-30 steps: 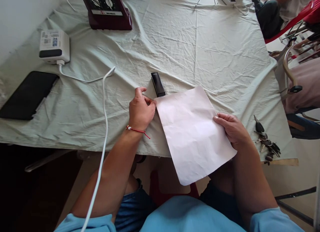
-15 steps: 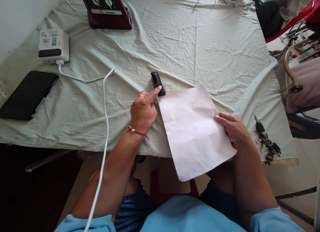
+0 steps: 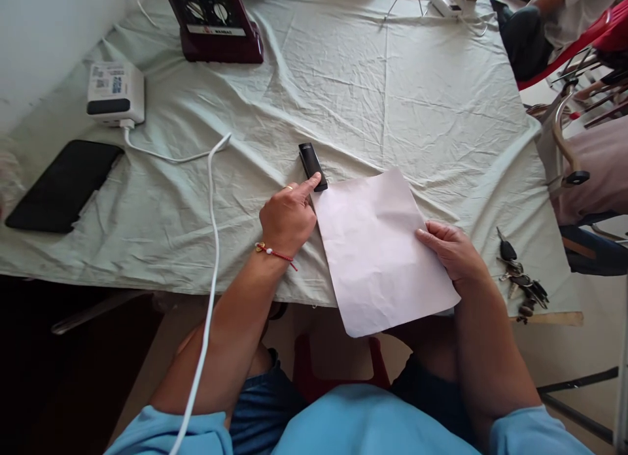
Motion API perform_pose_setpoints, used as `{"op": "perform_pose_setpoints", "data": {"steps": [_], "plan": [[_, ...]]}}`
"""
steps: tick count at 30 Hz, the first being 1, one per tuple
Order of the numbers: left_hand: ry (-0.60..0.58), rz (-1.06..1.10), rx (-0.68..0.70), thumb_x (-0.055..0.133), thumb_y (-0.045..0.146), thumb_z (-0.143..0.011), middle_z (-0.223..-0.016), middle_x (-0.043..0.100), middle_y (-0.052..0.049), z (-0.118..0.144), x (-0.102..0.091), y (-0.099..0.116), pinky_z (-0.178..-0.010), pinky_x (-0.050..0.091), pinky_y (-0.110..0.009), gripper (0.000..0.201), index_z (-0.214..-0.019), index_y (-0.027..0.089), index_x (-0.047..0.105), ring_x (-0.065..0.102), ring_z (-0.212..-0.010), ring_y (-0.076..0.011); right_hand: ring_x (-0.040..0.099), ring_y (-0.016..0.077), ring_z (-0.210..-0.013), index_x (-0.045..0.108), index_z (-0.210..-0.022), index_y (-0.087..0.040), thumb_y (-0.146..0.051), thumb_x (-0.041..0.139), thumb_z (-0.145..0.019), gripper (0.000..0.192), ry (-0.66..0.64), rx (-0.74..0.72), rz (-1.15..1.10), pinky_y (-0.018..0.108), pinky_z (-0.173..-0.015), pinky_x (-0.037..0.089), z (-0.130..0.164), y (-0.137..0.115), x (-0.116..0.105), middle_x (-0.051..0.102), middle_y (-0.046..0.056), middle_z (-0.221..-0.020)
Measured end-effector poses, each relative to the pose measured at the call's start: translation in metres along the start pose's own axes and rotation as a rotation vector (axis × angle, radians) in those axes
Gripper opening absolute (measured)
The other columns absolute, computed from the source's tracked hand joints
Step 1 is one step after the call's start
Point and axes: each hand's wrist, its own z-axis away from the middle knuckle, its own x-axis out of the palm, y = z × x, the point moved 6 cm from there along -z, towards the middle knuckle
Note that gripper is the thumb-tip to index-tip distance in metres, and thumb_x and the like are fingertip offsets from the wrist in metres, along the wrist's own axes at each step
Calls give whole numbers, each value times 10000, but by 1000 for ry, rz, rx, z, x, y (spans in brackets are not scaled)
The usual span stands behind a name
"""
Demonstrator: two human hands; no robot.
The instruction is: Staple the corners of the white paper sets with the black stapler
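A black stapler (image 3: 312, 164) lies on the cloth, its near end at the top left corner of a white sheet of paper (image 3: 377, 246). My left hand (image 3: 288, 214) presses the stapler's near end with its index finger. Its other fingers are curled in, and the thumb is hidden. My right hand (image 3: 450, 247) pinches the sheet's right edge, thumb on top and fingers underneath. The sheet slopes over the table's front edge, its lower part above my lap. Whether the corner sits inside the stapler's jaws cannot be seen clearly.
A white cable (image 3: 212, 246) runs from a white box (image 3: 118, 92) past my left arm. A black phone-like slab (image 3: 63, 185) and a maroon device with dials (image 3: 220, 27) lie farther left. Keys (image 3: 523, 278) rest near the right edge. Another person (image 3: 583, 17) sits at the far right.
The view has shifted slightly. The sheet's lower edge sits a little higher, and my left index finger stays on the stapler. My right hand keeps its pinch.
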Motion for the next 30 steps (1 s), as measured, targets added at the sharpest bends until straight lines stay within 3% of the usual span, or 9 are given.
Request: {"op": "perform_pose_setpoints", "data": {"steps": [4, 8, 13, 17, 23, 26, 30], "plan": [[84, 118, 75, 529, 43, -919, -1006, 807, -84, -1, 0, -6, -833, 543, -372, 593, -1407, 276, 771, 711, -891, -252, 662, 127, -659, 836, -965, -236, -499, 978, -671, 419, 69, -60, -10, 214, -571, 541, -5, -2, -8, 784, 4, -839], [145, 335, 162, 532, 3, -859, -973, 797, -55, -3, -2, -11, -882, 546, -325, 551, -1256, 236, 836, 709, -905, -207, 633, 131, -617, 829, -913, -217, -460, 1000, -598, 432, 232, -148, -94, 240, -547, 521, -10, -7, -28, 781, 9, -809], [217, 613, 30, 638, 95, -903, -849, 735, 13, 0, -2, -19, -733, 510, -273, 354, -1210, 230, 750, 600, -663, -124, 656, 140, -652, 826, -927, -224, -390, 980, -620, 382, 384, -323, -233, 275, -608, 562, -9, -16, -42, 794, 10, -867], [226, 917, -94, 696, 315, -984, -783, 717, 15, 6, 0, -19, -591, 453, -251, 104, -1026, 228, 659, 534, -563, -102, 738, 199, -806, 815, -1002, -242, -391, 945, -705, 357, 293, -392, -270, 346, -790, 631, -7, -19, -24, 807, 20, -954], [24, 1282, -289, 604, 774, -948, -634, 633, -26, 20, 14, -3, -441, 347, -276, 595, -744, 217, 649, 514, -500, -127, 711, 161, -826, 807, -994, -262, -447, 900, -804, 281, 170, -438, -150, 272, -772, 597, -13, -25, 10, 796, -1, -968], [-29, 1299, -283, 652, 769, -915, -618, 593, -12, 27, 19, 2, -470, 359, -283, 591, -696, 221, 625, 541, -553, -145, 669, 141, -777, 805, -950, -262, -482, 913, -790, 293, 163, -466, -101, 243, -724, 571, -17, -28, 17, 780, -8, -924], [-71, 1187, -224, 834, 584, -831, -652, 583, 19, 31, 24, -5, -592, 424, -275, 455, -692, 211, 613, 543, -644, -143, 708, 167, -838, 804, -1007, -273, -497, 899, -810, 313, 86, -429, -73, 277, -773, 601, -22, -28, 21, 797, -2, -982]]}}
